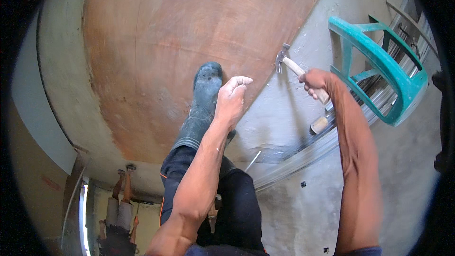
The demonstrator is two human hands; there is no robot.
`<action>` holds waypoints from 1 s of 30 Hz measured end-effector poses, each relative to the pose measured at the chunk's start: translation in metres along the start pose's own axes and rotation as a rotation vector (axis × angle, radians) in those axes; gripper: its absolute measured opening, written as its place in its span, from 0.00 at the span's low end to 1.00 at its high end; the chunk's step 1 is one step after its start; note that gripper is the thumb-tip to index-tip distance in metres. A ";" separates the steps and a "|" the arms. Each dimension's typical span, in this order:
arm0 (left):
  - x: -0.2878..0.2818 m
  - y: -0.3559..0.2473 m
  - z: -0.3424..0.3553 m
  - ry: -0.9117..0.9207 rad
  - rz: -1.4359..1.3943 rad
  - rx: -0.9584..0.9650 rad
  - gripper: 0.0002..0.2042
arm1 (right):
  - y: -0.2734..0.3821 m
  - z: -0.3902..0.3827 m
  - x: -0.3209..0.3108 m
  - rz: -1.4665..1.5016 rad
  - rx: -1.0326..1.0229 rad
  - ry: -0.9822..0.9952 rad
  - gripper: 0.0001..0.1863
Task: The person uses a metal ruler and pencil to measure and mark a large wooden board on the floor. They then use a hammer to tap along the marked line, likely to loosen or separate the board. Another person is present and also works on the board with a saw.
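One of the hands (316, 82) (the right) grips a claw hammer (293, 67)

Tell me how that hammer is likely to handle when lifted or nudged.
The hammer probably feels head-heavy, since its head looks metal and the right hand grips low. Its straight, wooden-looking handle should stay stiff. Laid down and nudged, its forked claw would likely hinder rolling.

Left hand (231, 98): fingers (241, 81) bent, palm hidden; left forearm (201, 175) slanting back leftward behind it. Right hand (315, 83): apart to the right, clenched, right wrist (330, 85) bent inward, right forearm (358, 156) trailing behind.
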State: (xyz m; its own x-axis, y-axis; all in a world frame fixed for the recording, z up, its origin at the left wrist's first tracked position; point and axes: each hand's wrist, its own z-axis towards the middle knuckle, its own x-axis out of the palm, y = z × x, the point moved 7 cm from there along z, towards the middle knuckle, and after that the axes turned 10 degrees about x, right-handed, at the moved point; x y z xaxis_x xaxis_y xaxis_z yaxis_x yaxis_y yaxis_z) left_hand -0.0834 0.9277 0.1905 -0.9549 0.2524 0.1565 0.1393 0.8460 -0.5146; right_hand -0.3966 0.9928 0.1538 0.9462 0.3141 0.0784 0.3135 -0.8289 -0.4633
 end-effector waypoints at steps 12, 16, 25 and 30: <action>-0.005 0.056 0.017 -0.252 0.066 -0.206 0.19 | -0.055 -0.012 0.033 0.495 -0.097 0.324 0.13; 0.037 0.039 0.035 -0.375 -0.095 -0.197 0.25 | -0.075 -0.054 0.049 0.571 -0.114 0.465 0.13; 0.130 0.024 0.042 -0.306 -0.549 -0.085 0.16 | -0.097 -0.114 0.033 0.555 -0.395 0.646 0.12; 0.135 0.033 0.026 -0.469 0.012 0.004 0.12 | -0.117 -0.108 0.050 0.704 -0.231 0.527 0.13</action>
State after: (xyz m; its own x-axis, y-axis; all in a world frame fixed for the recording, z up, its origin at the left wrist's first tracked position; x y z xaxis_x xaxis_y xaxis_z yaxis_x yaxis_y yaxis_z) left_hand -0.2151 0.9771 0.1727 -0.9686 0.0220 -0.2475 0.1513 0.8424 -0.5171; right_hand -0.3770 1.0561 0.3072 0.8214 -0.5057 0.2639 -0.3966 -0.8389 -0.3728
